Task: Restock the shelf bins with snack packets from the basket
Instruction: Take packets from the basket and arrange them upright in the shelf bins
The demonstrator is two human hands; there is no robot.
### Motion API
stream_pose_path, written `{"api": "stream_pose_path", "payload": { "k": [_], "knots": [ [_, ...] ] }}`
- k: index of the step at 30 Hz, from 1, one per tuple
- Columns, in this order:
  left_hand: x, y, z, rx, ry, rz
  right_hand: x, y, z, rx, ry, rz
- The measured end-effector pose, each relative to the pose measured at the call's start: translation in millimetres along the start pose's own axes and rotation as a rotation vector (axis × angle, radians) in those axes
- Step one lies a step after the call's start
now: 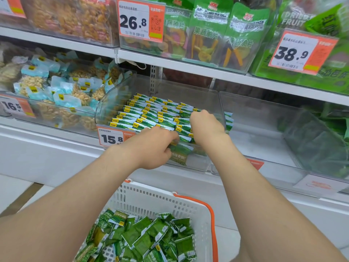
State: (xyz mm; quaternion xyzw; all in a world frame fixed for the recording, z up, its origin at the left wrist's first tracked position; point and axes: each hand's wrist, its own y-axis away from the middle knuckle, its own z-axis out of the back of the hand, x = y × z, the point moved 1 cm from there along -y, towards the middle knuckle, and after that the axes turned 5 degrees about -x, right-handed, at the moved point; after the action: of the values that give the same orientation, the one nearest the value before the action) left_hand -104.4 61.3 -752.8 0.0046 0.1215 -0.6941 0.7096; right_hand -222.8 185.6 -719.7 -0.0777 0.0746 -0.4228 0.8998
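Views: one. Head camera, wide-angle, worn on the person; faces forward and down at the shelving. Range: close. Both forearms enter from the bottom edge; left hand (153, 146) and right hand (205, 125) sit mid-frame at the clear bin (211, 99) of snack packets (151, 114). Basket (160, 197) directly below the lens, seen from above; upper shelf (188, 66) crosses the top band.

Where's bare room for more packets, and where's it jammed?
Free: the floor of the right-hand bin, between its left wall and the dark green packs at its far right. Crowded: the middle bin, green packets in tight rows, left hand and right hand at its front.
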Motion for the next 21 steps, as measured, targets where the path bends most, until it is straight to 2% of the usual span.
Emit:
{"api": "stream_pose_path", "payload": {
  "k": [5, 7, 10, 12, 14, 17, 21],
  "knots": [
    [-2, 6, -1, -0.074, 0.027, -0.001, 0, 6, 9, 0.007, -0.063, -0.005],
    [-4, 11, 0, -0.163, 0.018, 0.011, 4, 16, 18, -0.045, -0.086, -0.008],
    [-7, 21, 4, -0.397, -0.082, 0.058, 24, 42, 30, -0.196, -0.153, 0.068],
    [-8, 30, 9, -0.547, -0.063, 0.182, 42, 64, 36, -0.214, -0.200, 0.150],
    [-5, 40, 9, -0.594, 0.036, 0.358, 58, 87, 38, -0.146, -0.214, 0.236],
    [5, 56, -5, -0.439, 0.026, 0.489, 73, 106, 22, 0.077, -0.146, 0.413],
    [20, 71, -33, -0.034, -0.009, 0.492, 92, 108, -14, 0.362, -0.058, 0.545]
  ]
}}
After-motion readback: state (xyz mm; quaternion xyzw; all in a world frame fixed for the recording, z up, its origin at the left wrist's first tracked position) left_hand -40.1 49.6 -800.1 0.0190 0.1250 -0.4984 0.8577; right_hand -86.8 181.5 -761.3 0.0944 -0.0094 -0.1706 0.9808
